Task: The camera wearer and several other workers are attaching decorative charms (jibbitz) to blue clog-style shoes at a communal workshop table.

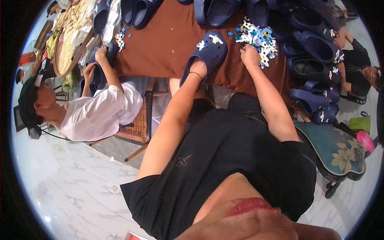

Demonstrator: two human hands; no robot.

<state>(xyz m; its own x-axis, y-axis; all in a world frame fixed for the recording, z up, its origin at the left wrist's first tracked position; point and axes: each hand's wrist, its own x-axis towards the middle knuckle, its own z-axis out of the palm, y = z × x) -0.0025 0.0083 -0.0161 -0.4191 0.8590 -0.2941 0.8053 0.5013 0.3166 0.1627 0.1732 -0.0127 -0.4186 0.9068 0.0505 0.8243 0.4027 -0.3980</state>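
A navy blue foam clog point(212, 52) lies in front of me at the near table edge, toe pointing away. Two small charms, a white one point(216, 39) and a blue-and-white one point(201, 45), sit on its toe. My left hand point(198, 68) reaches inside the clog through its opening and holds it; the fingers are hidden within. At the near left edge of a pile of white, blue and yellow charms point(260, 40) is my right hand point(250, 57). Its fingers are curled together, and whatever they pinch is too small to make out.
A brown cloth point(160, 52) covers the table. More navy clogs point(314, 46) crowd the right side and far edge point(144, 12). To the left a person in a white shirt point(100, 106) handles a clog point(98, 74) near a smaller charm pile point(121, 38). A padded stool point(336, 148) stands at right.
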